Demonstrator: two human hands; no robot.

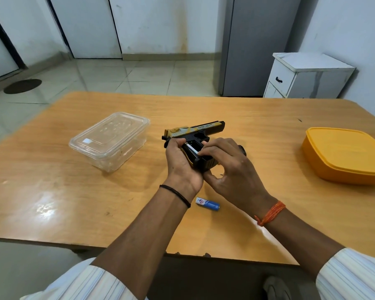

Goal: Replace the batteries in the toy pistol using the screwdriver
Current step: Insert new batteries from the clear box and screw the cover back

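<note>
A black and gold toy pistol (pixel 200 131) lies on its side in the middle of the wooden table (pixel 268 131). My left hand (pixel 181 165) grips its handle from the left. The battery compartment in the handle is uncovered, and a white battery (pixel 192 149) sits inside it. My right hand (pixel 230 167) pinches the handle, with its fingertips at that battery and its thumb under the grip. A blue and white battery (pixel 207 204) lies loose on the table between my wrists. A dark object (pixel 243 149) peeks out behind my right hand; I cannot tell what it is.
A clear plastic box with its lid on (pixel 110 140) stands left of the pistol. A yellow lidded container (pixel 344 154) sits at the table's right edge. Beyond the table are a tiled floor, a grey cabinet and a white drawer unit (pixel 305 75).
</note>
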